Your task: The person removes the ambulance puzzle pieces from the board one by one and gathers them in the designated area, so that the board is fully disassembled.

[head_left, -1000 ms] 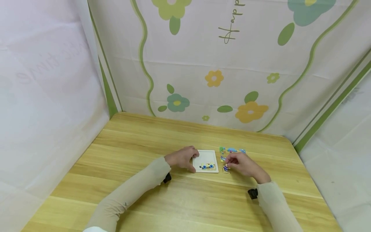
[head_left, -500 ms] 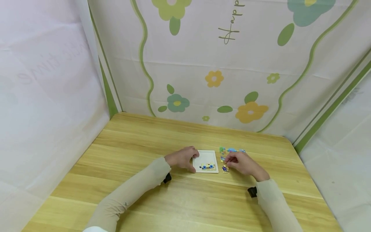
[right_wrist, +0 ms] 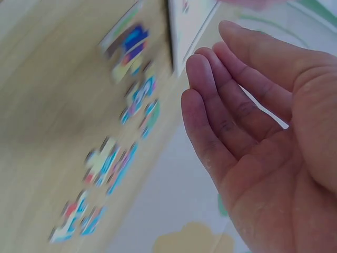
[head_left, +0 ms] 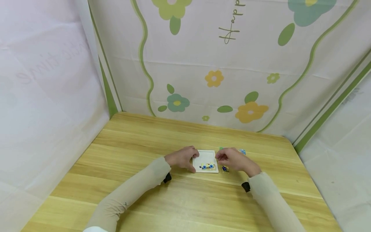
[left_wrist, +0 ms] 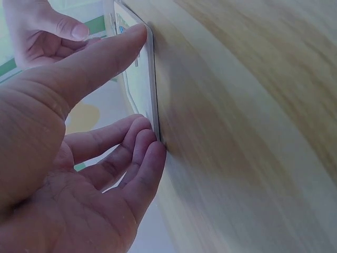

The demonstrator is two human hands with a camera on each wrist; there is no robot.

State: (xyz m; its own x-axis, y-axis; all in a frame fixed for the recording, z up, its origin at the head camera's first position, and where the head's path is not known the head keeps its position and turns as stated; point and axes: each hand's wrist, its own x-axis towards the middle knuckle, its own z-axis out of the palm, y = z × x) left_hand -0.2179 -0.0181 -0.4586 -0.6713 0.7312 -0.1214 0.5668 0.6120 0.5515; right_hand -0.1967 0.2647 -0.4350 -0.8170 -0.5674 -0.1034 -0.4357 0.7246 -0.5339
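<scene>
My left hand (head_left: 183,158) holds a small white puzzle tray (head_left: 206,156) by its left side, thumb at the near corner and curled fingers at the far one. Yellow puzzle pieces with blue wheels (head_left: 208,166) lie along the near edge inside the tray. Just off the tray's right edge hovers my right hand (head_left: 234,159), fingers loosely bent. In the right wrist view a gap separates its thumb from the fingertips, and nothing shows between them. Below that hand lies a dark blue and yellow puzzle piece (right_wrist: 136,43).
Several loose puzzle pieces (right_wrist: 102,163) lie on the wooden table (head_left: 179,199) to the right of the tray, partly hidden by my right hand in the head view. A white cloth (head_left: 188,54) with printed flowers stands behind the table, with more cloth at both sides.
My right hand has moved left from over the loose puzzle pieces to the tray's right edge. The left hand and the tray stay where they were.
</scene>
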